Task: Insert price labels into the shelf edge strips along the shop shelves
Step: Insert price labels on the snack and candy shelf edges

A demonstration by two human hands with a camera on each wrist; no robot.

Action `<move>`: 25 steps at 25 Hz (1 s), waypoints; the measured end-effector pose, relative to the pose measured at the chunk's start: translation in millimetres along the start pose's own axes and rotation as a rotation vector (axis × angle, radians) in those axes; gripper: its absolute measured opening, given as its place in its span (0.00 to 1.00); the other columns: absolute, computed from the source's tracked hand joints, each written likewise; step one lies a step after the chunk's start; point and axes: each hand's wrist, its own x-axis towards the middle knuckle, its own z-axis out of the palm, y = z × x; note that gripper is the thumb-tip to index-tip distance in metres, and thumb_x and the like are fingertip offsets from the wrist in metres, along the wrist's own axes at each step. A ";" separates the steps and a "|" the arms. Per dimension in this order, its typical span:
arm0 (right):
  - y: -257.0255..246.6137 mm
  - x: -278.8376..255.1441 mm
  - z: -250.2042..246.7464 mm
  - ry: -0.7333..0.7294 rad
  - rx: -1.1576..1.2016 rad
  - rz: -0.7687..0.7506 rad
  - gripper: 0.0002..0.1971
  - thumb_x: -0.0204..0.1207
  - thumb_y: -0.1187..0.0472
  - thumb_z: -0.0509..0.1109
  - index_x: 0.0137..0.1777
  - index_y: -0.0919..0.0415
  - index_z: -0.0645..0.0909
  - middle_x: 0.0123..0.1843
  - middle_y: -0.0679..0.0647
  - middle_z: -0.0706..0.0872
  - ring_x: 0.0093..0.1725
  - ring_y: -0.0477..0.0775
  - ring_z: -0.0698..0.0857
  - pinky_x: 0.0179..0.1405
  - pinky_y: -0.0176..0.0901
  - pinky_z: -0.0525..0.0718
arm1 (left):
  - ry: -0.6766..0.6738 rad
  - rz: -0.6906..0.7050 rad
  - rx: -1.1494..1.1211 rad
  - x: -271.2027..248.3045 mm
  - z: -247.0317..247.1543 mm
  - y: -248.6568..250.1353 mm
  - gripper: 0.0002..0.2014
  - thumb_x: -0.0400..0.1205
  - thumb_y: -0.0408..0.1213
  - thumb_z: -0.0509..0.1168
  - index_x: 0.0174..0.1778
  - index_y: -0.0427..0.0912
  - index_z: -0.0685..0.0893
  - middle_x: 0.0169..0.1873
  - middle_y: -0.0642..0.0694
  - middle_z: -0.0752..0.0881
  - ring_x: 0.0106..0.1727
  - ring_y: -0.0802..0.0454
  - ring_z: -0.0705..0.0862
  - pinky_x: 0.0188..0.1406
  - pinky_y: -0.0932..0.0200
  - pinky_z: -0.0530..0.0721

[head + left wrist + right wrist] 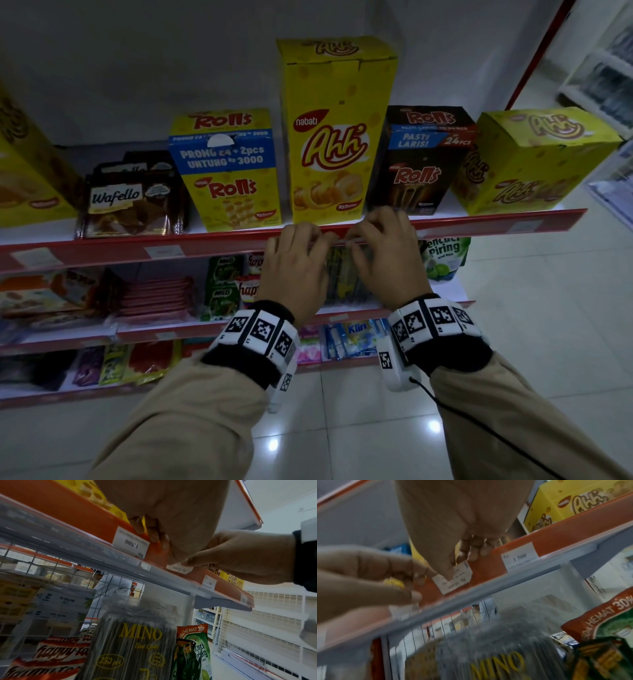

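The red shelf edge strip (137, 247) runs under the snack boxes, and both hands meet on it below the tall yellow Ahh box (337, 137). A small white price label (453, 578) sits tilted on the strip (573, 534). My right hand (356, 236) pinches it, thumb (448, 566) on its face and fingers over the strip's top edge. My left hand (318, 237) grips the strip (85, 515) beside it. Its fingers (152, 534) curl over the top edge, and one fingertip (433, 573) touches the label's (179, 568) left corner.
Labels reading 1.500 (131, 542) and 1.800 (520, 558) sit in the strip on either side. Rolls boxes (226, 171) and Wafello packs (130, 202) fill the shelf. A Mino pack (137, 642) and soap pouch (193, 651) stand below. White tiled floor lies underneath.
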 end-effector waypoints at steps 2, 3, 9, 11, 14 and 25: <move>1.9 5.0 -4.9 -0.006 0.163 0.037 0.03 0.74 0.64 0.71 0.47 0.60 0.84 0.50 0.57 0.82 0.53 0.61 0.76 0.50 0.50 0.75 | 0.017 -0.021 -0.069 5.6 -3.4 -2.5 0.17 0.76 0.34 0.65 0.62 0.43 0.80 0.50 0.43 0.78 0.53 0.40 0.76 0.47 0.48 0.72; 1.8 6.5 -6.9 0.018 0.263 0.077 0.03 0.75 0.65 0.71 0.47 0.59 0.84 0.48 0.54 0.83 0.53 0.58 0.78 0.50 0.48 0.76 | 0.031 -0.035 -0.112 8.1 -4.7 -3.2 0.15 0.79 0.35 0.64 0.61 0.43 0.80 0.49 0.43 0.79 0.53 0.41 0.76 0.48 0.48 0.72; -16.7 6.8 -8.6 0.155 1.017 0.505 0.09 0.74 0.68 0.74 0.51 0.56 0.80 0.46 0.50 0.88 0.46 0.46 0.88 0.46 0.35 0.86 | 0.083 -0.102 -0.292 11.3 -4.6 -4.7 0.15 0.86 0.44 0.57 0.61 0.41 0.81 0.50 0.45 0.82 0.54 0.44 0.77 0.52 0.50 0.73; -22.6 5.5 -6.0 0.143 1.140 0.577 0.09 0.74 0.68 0.75 0.51 0.58 0.82 0.46 0.55 0.89 0.46 0.50 0.89 0.47 0.39 0.87 | 0.093 -0.108 -0.308 11.1 -3.7 -5.0 0.17 0.86 0.48 0.54 0.61 0.42 0.81 0.50 0.46 0.82 0.53 0.45 0.77 0.51 0.51 0.72; -28.7 3.6 -1.0 0.144 1.160 0.621 0.07 0.73 0.66 0.75 0.49 0.64 0.82 0.44 0.59 0.89 0.44 0.51 0.88 0.46 0.42 0.86 | 0.113 -0.119 -0.355 10.4 -2.1 -5.4 0.18 0.86 0.50 0.54 0.57 0.42 0.82 0.49 0.46 0.82 0.52 0.45 0.76 0.49 0.51 0.72; -21.4 10.7 -18.6 -0.026 0.755 0.288 0.06 0.77 0.64 0.72 0.53 0.62 0.85 0.44 0.51 0.88 0.44 0.44 0.86 0.44 0.36 0.82 | 0.010 -0.079 -0.283 10.5 -8.3 -11.8 0.09 0.85 0.43 0.61 0.51 0.41 0.80 0.47 0.44 0.79 0.52 0.43 0.75 0.47 0.49 0.70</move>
